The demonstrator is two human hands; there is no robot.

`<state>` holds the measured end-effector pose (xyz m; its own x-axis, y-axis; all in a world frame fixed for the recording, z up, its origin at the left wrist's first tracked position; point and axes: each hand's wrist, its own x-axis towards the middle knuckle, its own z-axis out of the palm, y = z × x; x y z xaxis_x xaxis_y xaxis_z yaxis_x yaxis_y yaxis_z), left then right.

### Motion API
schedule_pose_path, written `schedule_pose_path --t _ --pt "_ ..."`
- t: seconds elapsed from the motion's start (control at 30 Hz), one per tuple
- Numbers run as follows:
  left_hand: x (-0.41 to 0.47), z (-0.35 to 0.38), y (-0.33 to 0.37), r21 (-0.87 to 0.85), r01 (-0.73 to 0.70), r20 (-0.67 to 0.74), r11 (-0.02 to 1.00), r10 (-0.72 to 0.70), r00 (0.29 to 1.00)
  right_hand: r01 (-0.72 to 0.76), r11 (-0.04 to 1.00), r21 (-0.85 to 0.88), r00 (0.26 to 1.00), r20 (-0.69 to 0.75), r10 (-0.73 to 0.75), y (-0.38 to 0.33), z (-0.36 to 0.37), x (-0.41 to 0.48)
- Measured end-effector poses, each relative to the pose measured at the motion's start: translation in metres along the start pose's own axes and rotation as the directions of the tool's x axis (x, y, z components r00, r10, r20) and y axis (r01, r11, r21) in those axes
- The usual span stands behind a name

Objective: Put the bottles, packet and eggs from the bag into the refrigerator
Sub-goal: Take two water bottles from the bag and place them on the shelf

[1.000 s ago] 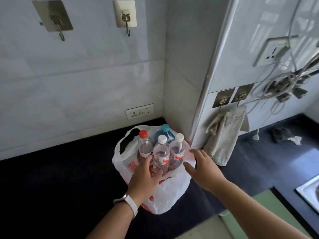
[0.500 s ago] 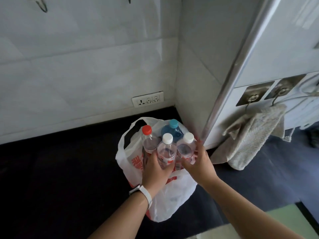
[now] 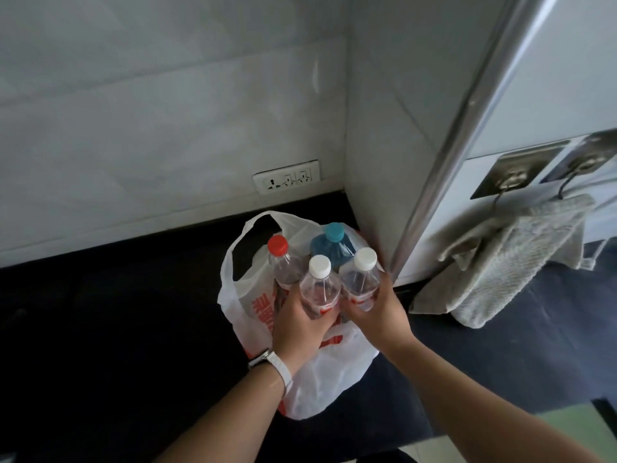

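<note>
While gripped at the label, upright in the bag:
Middle bottle [image 3: 320, 289]: clear ribbed plastic, round white cap, red-printed label; held by left hand [image 3: 298, 325], fingers wrapped round the lower body.
Right bottle [image 3: 360, 282]: same clear plastic and white cap; clasped by right hand [image 3: 380, 312], thumb on the near side, touching the middle bottle.
Red-cap bottle [image 3: 283, 262]: clear, upright, just left of and behind the middle one, not gripped.
Blue bottle [image 3: 332, 247]: tinted blue plastic, teal cap, at the back, against the corner.
Bag [image 3: 320, 379]: thin, crinkled white plastic with red print, handle loop standing up at the rear left; mouth open round all four bottles.
Packet, eggs: hidden, cannot tell.
Counter [image 3: 117, 329]: dark, smooth, matte; bag resting on it in the corner.
Wrist: white strap [image 3: 278, 365] on the left.
Wall [image 3: 150, 111]: pale glossy tiles; white oblong socket [image 3: 286, 177] low, just above the counter.
Trim [image 3: 460, 128]: rounded metal strip on the corner edge right of the bag.
Towel [image 3: 507, 259]: grey, nubbly knit, hanging from metal hooks [image 3: 510, 182], draped folds reaching the counter.
</note>
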<state>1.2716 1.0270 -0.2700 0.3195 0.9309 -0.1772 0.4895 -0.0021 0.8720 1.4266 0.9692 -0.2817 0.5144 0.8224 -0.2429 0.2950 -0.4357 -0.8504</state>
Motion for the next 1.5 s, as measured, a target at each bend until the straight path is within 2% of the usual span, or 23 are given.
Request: schedule_pose_path --t 0.17,0.37,0.57,0.77,0.93,1.2,1.37,1.5 --pt "-0.009 -0.012 0.011 -0.017 -0.083 -0.03 0.996 0.082 0.996 0.078 0.997 0.01 0.997 -0.01 -0.078 -0.012 -0.006 -0.009" --pt "-0.02 -0.038 0.034 -0.146 -0.205 -0.052 0.968 0.2 0.978 0.186 0.968 0.166 0.98 -0.096 -0.172 -0.049 -0.013 -0.035" --pt "-0.034 -0.073 0.055 -0.246 -0.329 -0.117 0.912 0.309 0.944 0.29 0.944 0.158 0.951 -0.155 -0.266 -0.084 -0.009 -0.057" --pt "-0.054 -0.109 0.068 -0.341 -0.374 -0.172 0.863 0.334 0.927 0.394 0.896 0.204 0.919 -0.107 -0.38 -0.119 -0.001 -0.079" --pt "-0.068 -0.13 0.068 -0.343 -0.36 -0.258 0.867 0.282 0.924 0.43 0.87 0.24 0.9 -0.042 -0.433 -0.141 0.009 -0.089" --pt "-0.098 -0.143 0.062 -0.322 -0.276 -0.393 0.906 0.138 0.909 0.444 0.835 0.324 0.85 0.143 -0.507 -0.146 0.023 -0.089" --pt "-0.125 -0.147 0.061 -0.326 -0.194 -0.498 0.925 0.007 0.867 0.446 0.818 0.364 0.789 0.271 -0.551 -0.153 0.029 -0.094" --pt "-0.152 -0.149 0.057 -0.306 -0.13 -0.6 0.943 -0.085 0.796 0.396 0.807 0.439 0.732 0.379 -0.566 -0.153 0.04 -0.099"
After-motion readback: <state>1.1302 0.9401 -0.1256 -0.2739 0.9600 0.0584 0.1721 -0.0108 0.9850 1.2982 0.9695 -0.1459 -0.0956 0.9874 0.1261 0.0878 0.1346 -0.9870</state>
